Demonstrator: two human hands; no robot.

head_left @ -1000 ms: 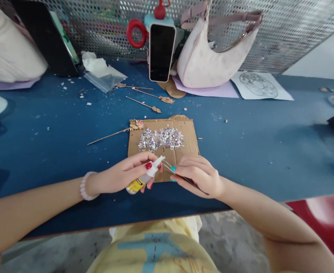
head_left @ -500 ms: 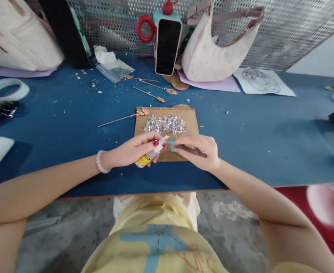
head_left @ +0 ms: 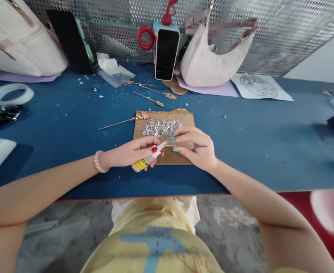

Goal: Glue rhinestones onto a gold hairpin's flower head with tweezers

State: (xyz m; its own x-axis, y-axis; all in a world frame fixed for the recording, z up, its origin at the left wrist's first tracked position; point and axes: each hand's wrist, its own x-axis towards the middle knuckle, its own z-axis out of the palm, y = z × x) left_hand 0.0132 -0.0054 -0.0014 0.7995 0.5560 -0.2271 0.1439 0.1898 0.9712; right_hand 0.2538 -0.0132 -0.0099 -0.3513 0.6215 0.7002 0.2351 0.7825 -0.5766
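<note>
Fingers of the left hand wrap closed around a small glue bottle, its nozzle tilted toward 2 o'clock to meet the tweezers pinched in the right hand, both over a cardboard sheet on the desk, with glittery chips heaped at 12 o'clock.

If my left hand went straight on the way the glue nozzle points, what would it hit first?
Probably the tweezers held in the right hand, right at the glue bottle nozzle; depth unclear.
</note>
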